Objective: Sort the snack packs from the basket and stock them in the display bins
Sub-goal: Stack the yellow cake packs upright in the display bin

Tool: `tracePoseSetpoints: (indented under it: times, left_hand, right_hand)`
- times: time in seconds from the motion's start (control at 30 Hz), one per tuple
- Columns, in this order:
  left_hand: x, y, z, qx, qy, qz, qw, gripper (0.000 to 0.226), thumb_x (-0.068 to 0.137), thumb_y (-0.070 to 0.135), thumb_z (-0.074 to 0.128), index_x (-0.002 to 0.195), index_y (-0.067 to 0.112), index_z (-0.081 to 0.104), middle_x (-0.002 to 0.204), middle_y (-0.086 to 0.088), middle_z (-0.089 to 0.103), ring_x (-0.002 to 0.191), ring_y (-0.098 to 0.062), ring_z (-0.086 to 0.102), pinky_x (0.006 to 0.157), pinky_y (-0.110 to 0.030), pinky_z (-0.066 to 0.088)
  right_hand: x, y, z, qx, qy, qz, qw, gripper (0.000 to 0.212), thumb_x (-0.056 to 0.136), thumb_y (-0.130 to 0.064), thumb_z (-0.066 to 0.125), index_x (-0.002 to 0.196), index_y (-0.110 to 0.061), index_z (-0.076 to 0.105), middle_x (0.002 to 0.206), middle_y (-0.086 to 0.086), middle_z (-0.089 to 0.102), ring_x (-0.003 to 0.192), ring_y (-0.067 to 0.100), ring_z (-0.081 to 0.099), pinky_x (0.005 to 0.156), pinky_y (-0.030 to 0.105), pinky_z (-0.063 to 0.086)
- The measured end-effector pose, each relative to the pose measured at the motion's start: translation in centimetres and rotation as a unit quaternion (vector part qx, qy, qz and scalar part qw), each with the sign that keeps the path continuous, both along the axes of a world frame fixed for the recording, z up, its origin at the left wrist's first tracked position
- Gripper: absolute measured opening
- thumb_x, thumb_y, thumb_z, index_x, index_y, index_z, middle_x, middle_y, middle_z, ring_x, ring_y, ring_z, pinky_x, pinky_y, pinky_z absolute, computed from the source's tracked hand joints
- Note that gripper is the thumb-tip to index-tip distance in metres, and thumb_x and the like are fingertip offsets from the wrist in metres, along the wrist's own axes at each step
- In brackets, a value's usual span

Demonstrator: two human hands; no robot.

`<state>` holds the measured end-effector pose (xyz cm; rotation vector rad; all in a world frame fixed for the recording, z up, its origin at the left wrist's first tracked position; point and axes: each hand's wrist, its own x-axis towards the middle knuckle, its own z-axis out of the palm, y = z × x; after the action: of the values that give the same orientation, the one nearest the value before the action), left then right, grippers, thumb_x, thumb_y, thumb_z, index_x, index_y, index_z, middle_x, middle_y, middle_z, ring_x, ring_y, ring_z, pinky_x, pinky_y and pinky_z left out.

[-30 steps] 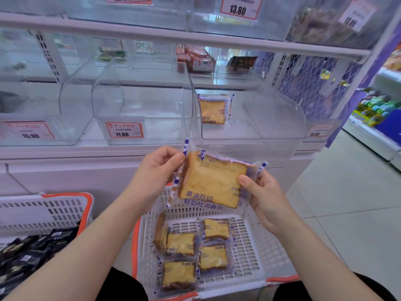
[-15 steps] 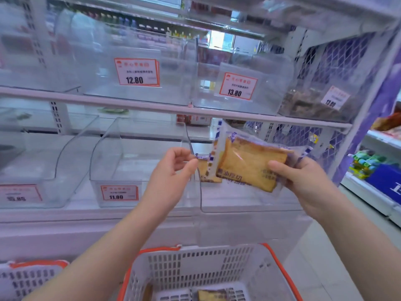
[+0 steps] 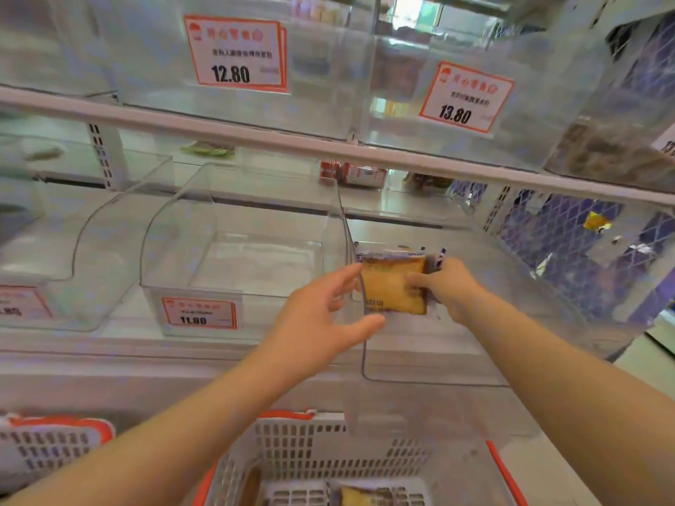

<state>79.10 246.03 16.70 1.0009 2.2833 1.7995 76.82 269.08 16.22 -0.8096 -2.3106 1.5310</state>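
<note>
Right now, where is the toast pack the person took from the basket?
In the head view, the toast pack is just right of centre, held by the right hand inside the clear bin right of the 11.80 bin; the left hand is open beside it.

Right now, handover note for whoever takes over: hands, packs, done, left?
Right hand: grip on a toast pack, holding it inside the clear bin right of the 11.80 bin.
Left hand: open, empty, beside the pack at the bin's left wall.
Done: pack is in the bin, not yet released; another pack seems to lie behind it.
Left: let go, then stock the packs remaining in the basket.
</note>
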Motion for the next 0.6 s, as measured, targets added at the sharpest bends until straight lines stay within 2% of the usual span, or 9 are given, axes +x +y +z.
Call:
tracePoseSetpoints:
  times: [0.07,0.13,0.2,0.37,0.43,0.5,0.53,0.6]
  left_hand:
    - [-0.2,-0.1,-0.1,0.013,-0.009,0.005,1.0,0.059,0.072,0.023,0.077,0.121,0.039,0.048,0.12,0.02,0.057,0.114,0.007,0.052,0.097,-0.016,0.043]
    - [-0.3,-0.1,-0.3,0.005,-0.016,0.013,1.0,0.063,0.072,0.026,0.076,0.128,0.03,0.05,0.124,0.017,0.057,0.114,0.007,0.052,0.098,-0.015,0.043]
    - [-0.3,-0.2,-0.4,-0.007,-0.017,0.016,1.0,0.067,0.071,0.031,0.075,0.132,0.027,0.047,0.128,0.014,0.055,0.117,0.003,0.051,0.1,-0.018,0.042]
    - [-0.1,-0.4,0.0,-0.016,-0.012,0.014,1.0,0.063,0.074,0.027,0.074,0.131,0.025,0.047,0.13,0.01,0.055,0.119,0.002,0.049,0.101,-0.021,0.041]
    - [0.1,-0.6,0.2,-0.018,-0.024,0.009,1.0,0.059,0.075,0.028,0.072,0.128,0.031,0.047,0.128,0.013,0.055,0.117,0.004,0.049,0.099,-0.019,0.041]
    - [0.7,-0.8,0.3,-0.016,-0.042,0.0,0.999,0.052,0.077,0.026,0.07,0.123,0.033,0.048,0.125,0.016,0.056,0.113,0.005,0.051,0.096,-0.019,0.042]
    - [1.1,-1.0,0.3,-0.003,-0.056,0.0,0.998,0.045,0.079,0.023,0.068,0.119,0.034,0.05,0.121,0.016,0.057,0.109,0.005,0.053,0.093,-0.02,0.044]
    - [1.9,-1.7,-0.3,0.041,-0.086,0.011,0.995,0.032,0.084,0.016,0.063,0.108,0.035,0.053,0.109,0.013,0.062,0.094,0.003,0.058,0.083,-0.019,0.047]
  right_hand:
    - [-1.0,0.9,-0.8,0.044,-0.053,0.0,0.998,0.027,0.078,-0.006,0.072,0.102,-0.002,0.061,0.093,0.014,0.059,0.082,0.026,0.057,0.068,0.035,0.049]
    - [-1.6,1.7,-1.4,0.153,-0.128,-0.001,0.98,0.033,0.079,-0.017,0.073,0.105,-0.005,0.057,0.095,0.012,0.057,0.088,0.029,0.056,0.079,0.039,0.049]
    - [-1.9,1.8,-1.7,0.203,-0.176,-0.008,0.963,0.033,0.08,-0.025,0.072,0.104,-0.009,0.055,0.097,0.01,0.056,0.094,0.031,0.057,0.083,0.039,0.049]
    - [-2.3,0.4,-1.6,0.07,-0.145,0.067,0.985,0.03,0.083,-0.015,0.067,0.109,-0.003,0.057,0.111,0.018,0.061,0.103,0.032,0.06,0.093,0.045,0.05]
    - [-1.1,0.0,-0.5,0.049,-0.142,0.102,0.983,0.015,0.084,-0.013,0.067,0.094,-0.01,0.056,0.108,0.014,0.06,0.102,0.028,0.059,0.097,0.043,0.048]
    - [0.6,0.0,0.6,0.083,-0.161,0.126,0.975,0.015,0.086,-0.02,0.066,0.088,-0.014,0.052,0.097,0.005,0.056,0.101,0.027,0.057,0.097,0.041,0.047]
    - [1.7,-0.1,1.4,0.123,-0.161,0.131,0.97,0.018,0.086,-0.023,0.065,0.094,-0.014,0.052,0.095,0.003,0.054,0.1,0.026,0.056,0.093,0.039,0.047]
    - [4.5,-0.9,2.9,0.177,-0.103,0.137,0.969,0.026,0.087,-0.023,0.063,0.108,-0.011,0.055,0.095,0.001,0.057,0.088,0.018,0.057,0.08,0.031,0.048]
